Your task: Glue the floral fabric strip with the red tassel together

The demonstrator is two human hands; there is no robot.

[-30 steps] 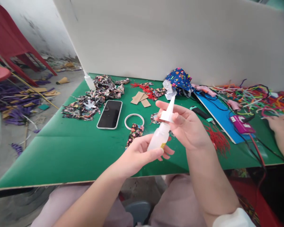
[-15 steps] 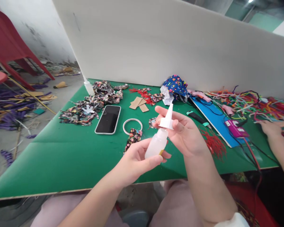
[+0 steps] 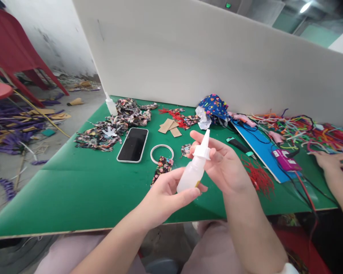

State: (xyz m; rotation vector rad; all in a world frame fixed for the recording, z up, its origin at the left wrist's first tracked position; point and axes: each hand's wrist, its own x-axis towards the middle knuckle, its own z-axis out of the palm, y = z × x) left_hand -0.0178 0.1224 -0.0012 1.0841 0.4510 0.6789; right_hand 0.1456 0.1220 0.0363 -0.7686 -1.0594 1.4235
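Observation:
My left hand [image 3: 171, 192] is wrapped round the body of a small translucent white glue bottle [image 3: 190, 175], tilted with its top to the upper right. Between the fingers of my right hand [image 3: 221, 161] is the white nozzle cap [image 3: 202, 148], which sits on the bottle's neck. Just behind my left hand lies a strip of dark floral fabric [image 3: 161, 169], beside a white ring [image 3: 152, 154]. A round floral fabric piece [image 3: 185, 150] lies behind the bottle, partly hidden by my right fingers.
On the green table [image 3: 82, 194] lie a phone [image 3: 133, 145], cardboard pieces [image 3: 168, 125], fabric scraps [image 3: 100, 133], a utility knife [image 3: 240, 146], red tassels [image 3: 258, 177] and a purple box [image 3: 286, 160] with cables. Another bottle [image 3: 111, 107] stands far left. Another person's hand [image 3: 331, 161] is at right.
The nozzle cap has come down onto the bottle's neck, closing the small gap between them. My view has shifted slightly, and both hands keep their hold.

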